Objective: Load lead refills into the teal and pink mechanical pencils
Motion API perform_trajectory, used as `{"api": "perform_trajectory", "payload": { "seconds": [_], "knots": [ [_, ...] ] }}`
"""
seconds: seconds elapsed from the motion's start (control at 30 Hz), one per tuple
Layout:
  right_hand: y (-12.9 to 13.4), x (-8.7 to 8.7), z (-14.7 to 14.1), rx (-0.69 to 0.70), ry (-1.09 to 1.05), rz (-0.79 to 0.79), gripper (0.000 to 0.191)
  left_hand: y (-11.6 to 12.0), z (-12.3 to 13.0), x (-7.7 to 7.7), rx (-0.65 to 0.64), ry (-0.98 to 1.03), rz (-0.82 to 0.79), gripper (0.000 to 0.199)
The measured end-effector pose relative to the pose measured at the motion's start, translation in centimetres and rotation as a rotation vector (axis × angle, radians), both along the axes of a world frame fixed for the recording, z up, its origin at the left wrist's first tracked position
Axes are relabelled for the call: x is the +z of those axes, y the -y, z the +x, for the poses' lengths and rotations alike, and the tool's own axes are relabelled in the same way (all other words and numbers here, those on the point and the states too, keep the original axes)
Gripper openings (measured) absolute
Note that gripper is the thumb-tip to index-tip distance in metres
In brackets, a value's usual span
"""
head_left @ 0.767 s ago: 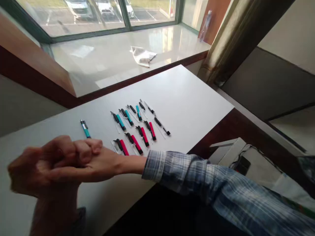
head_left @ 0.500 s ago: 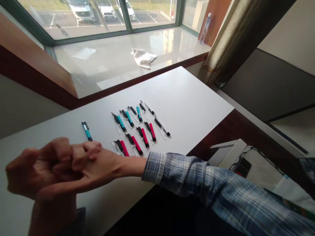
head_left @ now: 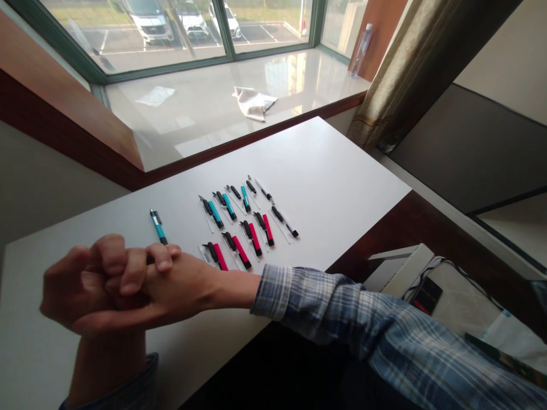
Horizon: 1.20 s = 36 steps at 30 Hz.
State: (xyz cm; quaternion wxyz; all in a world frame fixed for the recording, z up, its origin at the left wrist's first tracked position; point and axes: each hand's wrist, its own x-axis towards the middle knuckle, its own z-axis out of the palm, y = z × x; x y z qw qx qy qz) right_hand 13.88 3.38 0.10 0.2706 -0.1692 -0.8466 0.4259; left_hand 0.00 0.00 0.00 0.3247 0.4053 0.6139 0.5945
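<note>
Teal plastic pen [head_left: 158,226] seen lying alone on a white table [head_left: 320,171]. Left hand [head_left: 72,296] and right hand [head_left: 179,290] clasped together just below that pen, fingers [head_left: 162,253] folded shut over each other, gripping no pen. Rows of red and teal pens [head_left: 252,239] in clear sleeves [head_left: 204,254] seen lined up right of that pen.

teal pens [head_left: 158,226]: 4 | red pens [head_left: 220,257]: 4 | black pens [head_left: 277,214]: 2 | hands [head_left: 128,285]: 2

Two rows of pens [head_left: 254,239] lie on the table [head_left: 342,182], a lone pen [head_left: 158,226] to their left, with a cloth [head_left: 253,103] and bottle [head_left: 359,51] on the sill [head_left: 192,119] beyond.
</note>
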Motion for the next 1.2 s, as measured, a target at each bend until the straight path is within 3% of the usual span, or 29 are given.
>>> {"api": "perform_trajectory", "payload": {
  "seconds": [0.07, 0.2, 0.27, 0.33, 0.43, 0.53, 0.6, 0.73, 0.83, 0.97, 1.2],
  "knots": [
    [0.4, -0.1, 0.3, -0.014, -0.006, 0.049, 0.03, -0.2, 0.5, 0.4, -0.102, 0.165, -0.021, 0.045],
    [0.8, 0.5, 2.7, 0.015, 0.001, 0.168, 0.024, -0.5, 1.5, 0.2, 0.103, -0.015, 0.154, 0.022],
    [-0.5, 1.2, 4.9, 0.037, -0.031, 0.183, 0.025, -0.8, 1.4, 0.2, 0.192, -0.144, 0.21, 0.02],
    [-3.5, 1.9, 7.1, -0.003, -0.064, 0.162, 0.028, -1.3, 0.9, 0.6, 0.184, -0.289, 0.202, 0.022],
    [-10.2, 2.3, 9.3, -0.126, -0.112, 0.18, 0.031, -2.3, -0.2, 2.0, 0.153, -0.59, 0.188, 0.025],
    [-16.2, 1.5, 9.2, -0.266, -0.071, 0.282, 0.021, -3.3, -1.2, 2.6, 0.229, -0.715, 0.172, 0.031],
    [-18.1, 0.2, 8.1, -0.283, -0.052, 0.341, 0.015, -3.6, -1.7, 2.1, 0.285, -0.788, 0.145, 0.034],
    [-16.4, -3.0, 5.0, -0.306, 0.03, 0.453, 0.037, -3.2, -2.7, -0.3, 0.248, -0.881, 0.053, 0.033],
    [-13.7, -4.4, 3.2, -0.212, 0.134, 0.498, 0.052, -2.7, -3.2, -1.4, 0.212, -0.901, 0.025, 0.036],
    [-12.1, -4.8, 1.6, -0.133, 0.202, 0.484, 0.061, -2.5, -3.3, -1.6, 0.167, -0.875, 0.023, 0.037],
    [-12.6, -5.0, 0.8, -0.116, 0.275, 0.395, 0.071, -2.5, -3.3, -1.5, 0.151, -0.813, 0.028, 0.038]
  ]
}}
